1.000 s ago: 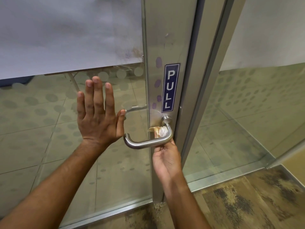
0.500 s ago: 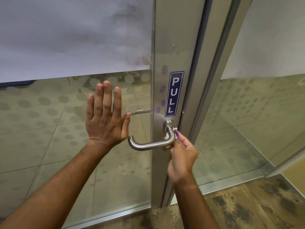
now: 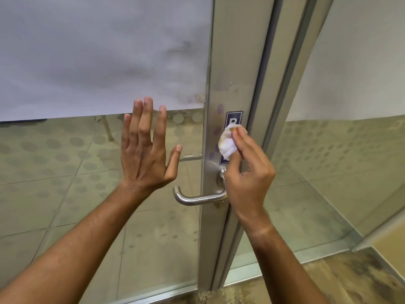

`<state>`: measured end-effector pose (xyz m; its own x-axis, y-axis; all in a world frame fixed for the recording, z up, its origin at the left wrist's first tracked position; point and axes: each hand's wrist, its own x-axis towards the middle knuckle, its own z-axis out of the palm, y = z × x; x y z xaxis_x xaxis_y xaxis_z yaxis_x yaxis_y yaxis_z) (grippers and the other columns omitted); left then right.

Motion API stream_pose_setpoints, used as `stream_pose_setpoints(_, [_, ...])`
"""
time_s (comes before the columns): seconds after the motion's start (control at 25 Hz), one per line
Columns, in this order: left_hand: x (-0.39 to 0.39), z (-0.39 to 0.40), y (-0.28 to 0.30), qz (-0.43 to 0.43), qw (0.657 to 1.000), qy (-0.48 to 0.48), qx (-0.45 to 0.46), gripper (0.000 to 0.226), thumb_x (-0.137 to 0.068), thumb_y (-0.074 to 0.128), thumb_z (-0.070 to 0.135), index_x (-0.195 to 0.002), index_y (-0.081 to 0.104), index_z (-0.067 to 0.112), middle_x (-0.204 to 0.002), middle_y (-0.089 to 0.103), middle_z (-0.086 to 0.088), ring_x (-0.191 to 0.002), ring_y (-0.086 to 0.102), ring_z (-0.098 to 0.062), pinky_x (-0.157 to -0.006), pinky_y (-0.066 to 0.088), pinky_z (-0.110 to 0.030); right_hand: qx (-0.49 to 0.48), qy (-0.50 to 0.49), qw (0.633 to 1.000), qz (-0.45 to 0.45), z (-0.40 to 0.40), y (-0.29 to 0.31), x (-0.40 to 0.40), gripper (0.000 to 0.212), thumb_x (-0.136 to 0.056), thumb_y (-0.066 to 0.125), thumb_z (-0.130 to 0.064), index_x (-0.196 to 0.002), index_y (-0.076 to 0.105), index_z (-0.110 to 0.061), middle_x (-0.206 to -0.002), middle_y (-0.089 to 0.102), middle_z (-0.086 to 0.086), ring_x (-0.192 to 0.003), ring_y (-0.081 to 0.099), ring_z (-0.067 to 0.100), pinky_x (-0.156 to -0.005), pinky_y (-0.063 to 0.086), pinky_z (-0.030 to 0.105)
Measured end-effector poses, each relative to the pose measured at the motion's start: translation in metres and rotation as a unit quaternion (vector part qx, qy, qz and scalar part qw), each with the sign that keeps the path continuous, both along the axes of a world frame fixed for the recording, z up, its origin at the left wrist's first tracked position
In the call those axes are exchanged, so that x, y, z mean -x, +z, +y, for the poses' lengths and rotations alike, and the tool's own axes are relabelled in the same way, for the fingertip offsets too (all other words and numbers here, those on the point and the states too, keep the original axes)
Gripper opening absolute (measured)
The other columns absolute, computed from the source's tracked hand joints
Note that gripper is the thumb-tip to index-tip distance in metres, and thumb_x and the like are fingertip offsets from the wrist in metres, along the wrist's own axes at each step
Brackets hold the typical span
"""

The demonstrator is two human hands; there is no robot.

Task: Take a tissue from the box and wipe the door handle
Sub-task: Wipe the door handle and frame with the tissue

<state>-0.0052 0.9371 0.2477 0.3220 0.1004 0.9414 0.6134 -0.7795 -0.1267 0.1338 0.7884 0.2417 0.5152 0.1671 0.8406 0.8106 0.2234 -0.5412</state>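
A brushed-steel lever door handle (image 3: 197, 199) sticks out leftward from the metal stile of a glass door. My right hand (image 3: 246, 172) pinches a crumpled white tissue (image 3: 228, 143) with brownish stains, held above the handle against the blue PULL sign (image 3: 233, 119), most of which it covers. My left hand (image 3: 146, 154) is flat on the glass pane (image 3: 65, 172) left of the handle, fingers spread. No tissue box is in view.
The metal door stile (image 3: 232, 62) and frame (image 3: 291, 62) run vertically through the middle. Frosted film (image 3: 87, 51) covers the upper glass. A second glass panel (image 3: 350, 161) stands to the right. Worn, stained flooring (image 3: 350, 281) lies at bottom right.
My right hand has risen with the tissue from the handle's base up onto the PULL sign. My left hand stays flat on the glass.
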Motion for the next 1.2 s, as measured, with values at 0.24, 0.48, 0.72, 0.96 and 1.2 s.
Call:
stream_pose_setpoints(0.24, [0.001, 0.006, 0.014, 0.024, 0.999, 0.035, -0.005, 0.085, -0.091, 0.054, 0.043, -0.155, 0.02, 0.0, -0.159, 0.013, -0.024, -0.154, -0.006, -0.026, -0.125, 0.003, -0.046, 0.012, -0.072, 0.984, -0.162, 0.023, 0.035, -0.009, 0.037, -0.082, 0.054, 0.018, -0.114, 0.068, 0.005, -0.122, 0.066, 0.022, -0.107, 0.064, 0.035, -0.096, 0.051, 0.037])
stream_pose_setpoints(0.48, [0.0, 0.009, 0.012, 0.032, 0.998, 0.055, -0.024, 0.086, -0.092, 0.052, 0.046, -0.156, 0.019, 0.0, -0.16, 0.014, -0.025, -0.155, -0.004, -0.028, -0.126, 0.004, -0.047, 0.072, -0.085, 0.973, -0.204, 0.032, 0.033, -0.013, 0.035, -0.087, 0.047, 0.003, -0.115, 0.067, 0.008, -0.127, 0.062, 0.024, -0.117, 0.058, 0.035, -0.105, 0.044, 0.036])
stream_pose_setpoints(0.72, [-0.001, 0.011, 0.01, 0.034, 0.997, 0.062, -0.026, 0.088, -0.093, 0.051, 0.047, -0.158, 0.012, 0.002, -0.16, 0.012, -0.025, -0.155, -0.005, -0.029, -0.126, 0.002, -0.046, 0.087, -0.069, 0.974, -0.199, 0.032, 0.038, -0.014, 0.029, -0.088, 0.06, -0.016, -0.11, 0.07, 0.001, -0.129, 0.057, 0.023, -0.122, 0.049, 0.03, -0.103, 0.044, 0.035])
stream_pose_setpoints(0.96, [-0.002, 0.013, 0.01, 0.036, 0.996, 0.073, -0.034, 0.088, -0.092, 0.05, 0.048, -0.157, 0.014, 0.001, -0.159, 0.012, -0.025, -0.155, -0.006, -0.028, -0.126, 0.001, -0.045, 0.066, -0.109, 0.961, -0.245, 0.043, 0.031, -0.024, 0.016, -0.089, 0.066, 0.002, -0.104, 0.072, 0.004, -0.13, 0.059, 0.025, -0.127, 0.051, 0.038, -0.109, 0.041, 0.046])
stream_pose_setpoints(1.2, [-0.003, 0.013, 0.009, 0.033, 0.996, 0.076, -0.039, 0.087, -0.093, 0.05, 0.048, -0.157, 0.015, 0.001, -0.159, 0.013, -0.025, -0.155, -0.004, -0.029, -0.126, 0.003, -0.046, 0.117, -0.098, 0.946, -0.287, 0.047, 0.023, -0.029, 0.056, -0.084, 0.051, 0.017, -0.139, 0.041, 0.009, -0.146, 0.042, 0.029, -0.14, 0.035, 0.041, -0.116, 0.032, 0.051])
